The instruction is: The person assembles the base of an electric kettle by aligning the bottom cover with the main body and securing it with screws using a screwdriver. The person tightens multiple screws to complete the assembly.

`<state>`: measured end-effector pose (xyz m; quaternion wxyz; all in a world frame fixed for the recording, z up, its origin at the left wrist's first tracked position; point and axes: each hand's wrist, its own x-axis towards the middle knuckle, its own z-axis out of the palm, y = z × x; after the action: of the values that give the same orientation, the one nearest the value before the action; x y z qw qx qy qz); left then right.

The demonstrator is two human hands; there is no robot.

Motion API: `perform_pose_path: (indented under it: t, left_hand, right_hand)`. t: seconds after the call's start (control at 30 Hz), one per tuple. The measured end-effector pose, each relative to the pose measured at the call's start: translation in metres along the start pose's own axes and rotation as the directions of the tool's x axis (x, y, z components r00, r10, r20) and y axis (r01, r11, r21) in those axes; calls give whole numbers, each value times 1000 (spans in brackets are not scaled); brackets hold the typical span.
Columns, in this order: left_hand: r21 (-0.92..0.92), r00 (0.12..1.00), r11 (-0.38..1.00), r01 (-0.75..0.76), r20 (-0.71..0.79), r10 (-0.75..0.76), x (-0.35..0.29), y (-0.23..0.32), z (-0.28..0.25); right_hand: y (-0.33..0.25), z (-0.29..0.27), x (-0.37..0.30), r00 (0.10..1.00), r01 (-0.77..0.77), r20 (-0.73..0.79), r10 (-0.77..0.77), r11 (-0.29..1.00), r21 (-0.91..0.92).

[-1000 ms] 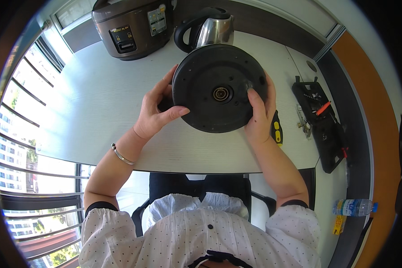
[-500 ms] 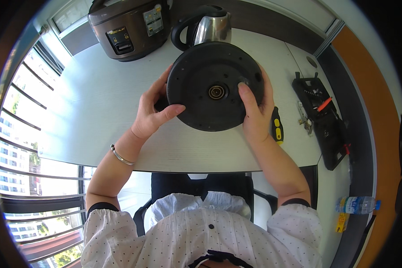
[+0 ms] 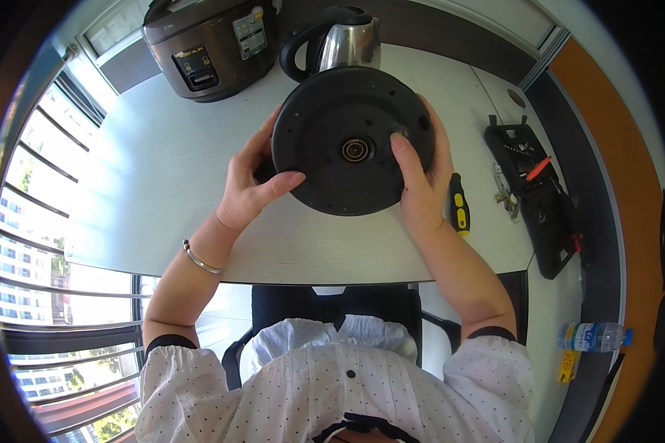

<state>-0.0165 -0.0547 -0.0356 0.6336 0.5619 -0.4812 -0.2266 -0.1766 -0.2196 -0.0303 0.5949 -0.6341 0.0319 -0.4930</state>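
I hold a round black kettle base (image 3: pixel 347 140) up over the white table (image 3: pixel 162 170), its flat face with a metal centre ring turned toward me. My left hand (image 3: pixel 247 188) grips its left rim, thumb lying across the face. My right hand (image 3: pixel 421 181) grips the right rim, thumb pressed on the face near the centre. A steel kettle (image 3: pixel 336 44) with a black handle stands just behind the base, partly hidden by it.
A brown rice cooker (image 3: pixel 214 44) stands at the back left. A black and yellow screwdriver (image 3: pixel 459 204) lies right of my right hand. A black tool tray (image 3: pixel 539 192) with small tools sits on the right. A plastic water bottle (image 3: pixel 595 336) lies lower right.
The black base has been lifted slightly up and to the left toward the kettle, both hands moving with it. My right thumb has slid nearer the centre ring.
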Motion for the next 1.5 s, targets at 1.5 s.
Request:
perform_pose_path:
  t: [1.5]
  left_hand:
    - [262,995,961,-85,-30,96,3,0,0]
  right_hand:
    - [1,0,1,999,-25,-20,27,996,88]
